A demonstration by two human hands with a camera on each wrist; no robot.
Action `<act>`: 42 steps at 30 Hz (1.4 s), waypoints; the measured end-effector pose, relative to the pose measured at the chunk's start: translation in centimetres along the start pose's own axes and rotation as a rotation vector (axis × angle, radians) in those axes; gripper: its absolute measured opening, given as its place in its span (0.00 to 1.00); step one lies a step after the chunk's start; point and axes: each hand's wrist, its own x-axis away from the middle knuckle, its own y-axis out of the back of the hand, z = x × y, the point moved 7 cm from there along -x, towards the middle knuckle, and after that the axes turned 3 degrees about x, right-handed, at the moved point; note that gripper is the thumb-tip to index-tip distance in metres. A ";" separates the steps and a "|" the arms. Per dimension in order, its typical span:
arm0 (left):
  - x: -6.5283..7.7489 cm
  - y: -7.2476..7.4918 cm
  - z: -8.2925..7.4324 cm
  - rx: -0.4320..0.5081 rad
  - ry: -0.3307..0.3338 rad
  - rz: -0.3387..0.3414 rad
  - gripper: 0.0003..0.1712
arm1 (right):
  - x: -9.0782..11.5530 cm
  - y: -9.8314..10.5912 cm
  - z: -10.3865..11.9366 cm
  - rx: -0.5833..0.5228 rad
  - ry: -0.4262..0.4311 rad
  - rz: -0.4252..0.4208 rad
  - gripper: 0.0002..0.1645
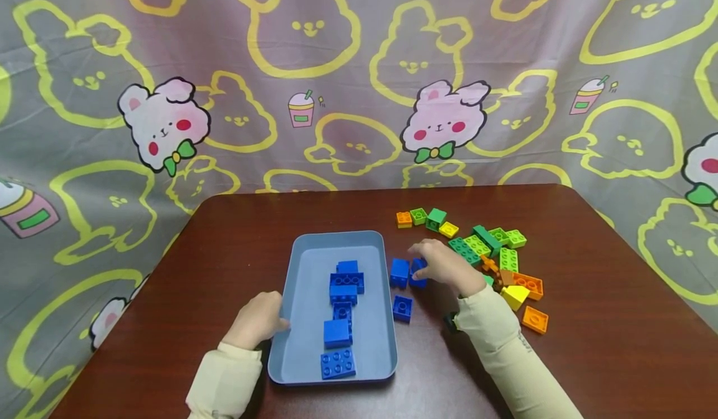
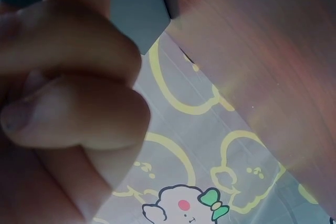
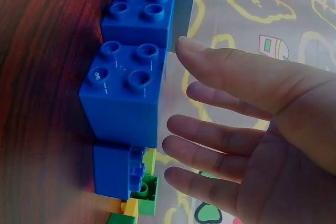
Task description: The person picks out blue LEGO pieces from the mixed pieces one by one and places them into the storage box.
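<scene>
Pinching a smooth tray (image 1: 371,319) by the left rim with a curled left hand (image 1: 253,320), plus hovering a pretty wide-spread right hand (image 1: 442,264) by chunky, shiny blue bricks (image 1: 400,272) just right of the tray.

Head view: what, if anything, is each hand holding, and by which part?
The left hand grips the blue-grey tray by its left rim; the right hand holds nothing.

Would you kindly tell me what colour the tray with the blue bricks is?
The tray is plain grey-blue; the head view shows it best.
</scene>
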 end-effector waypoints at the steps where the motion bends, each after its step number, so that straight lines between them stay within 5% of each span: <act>1: 0.0 0.0 0.0 0.000 0.000 0.000 0.09 | 0.0 -0.1 -0.1 -0.001 -0.005 0.005 0.26; 42: 0.0 0.2 -0.1 -0.019 -0.029 -0.002 0.10 | 0.0 -0.5 -0.5 0.008 -0.012 -0.010 0.19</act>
